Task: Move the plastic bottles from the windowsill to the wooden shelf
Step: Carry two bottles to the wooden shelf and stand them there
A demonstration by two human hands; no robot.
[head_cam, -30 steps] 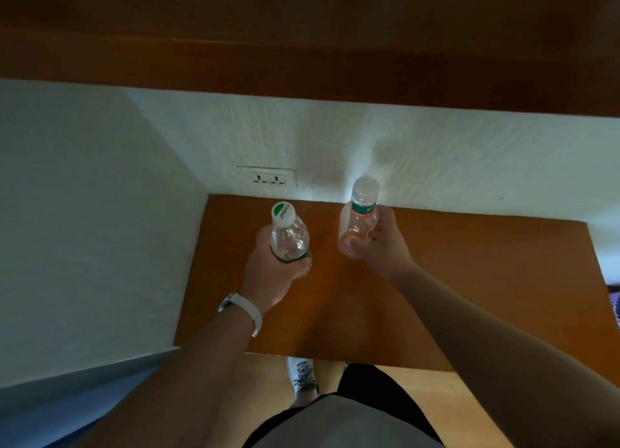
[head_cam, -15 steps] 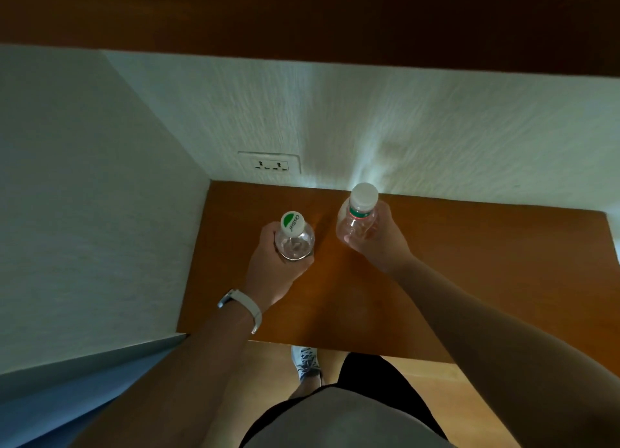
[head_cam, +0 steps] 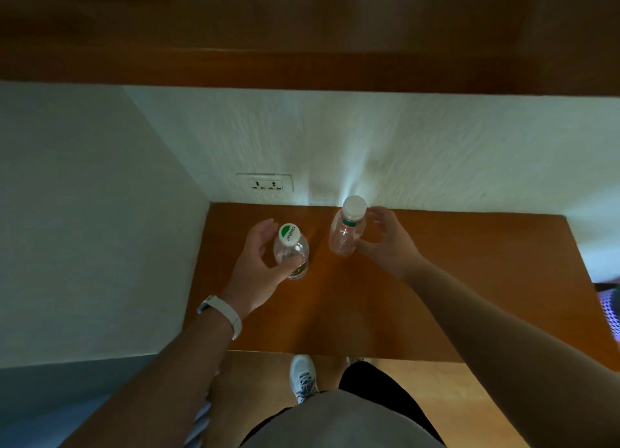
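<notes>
With the green-capped bottle (head_cam: 291, 251) set at 8 o'clock of the white-capped bottle (head_cam: 347, 229) on the wooden shelf (head_cam: 436, 279), the left hand (head_cam: 258, 263) and right hand (head_cam: 385, 243) are opened, nothing gripped; withdrawal is judged due.

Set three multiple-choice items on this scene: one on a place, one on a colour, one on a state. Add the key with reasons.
1. Where is the socket?
A. On the wall, above the shelf's back left corner
B. On the floor
C. On the shelf's front edge

2. What colour patch is on the white cap of the left bottle?
A. Red
B. Green
C. Blue

3. How is the right hand beside the right bottle?
A. Fingers spread, not wrapped round it
B. Gripping its cap
C. Pressing flat on its top

Key: 1 A, the socket sits on the white wall just behind the shelf. 2 B, a green patch covers part of the cap. 3 A, the fingers stand clear of the bottle's side.
</notes>
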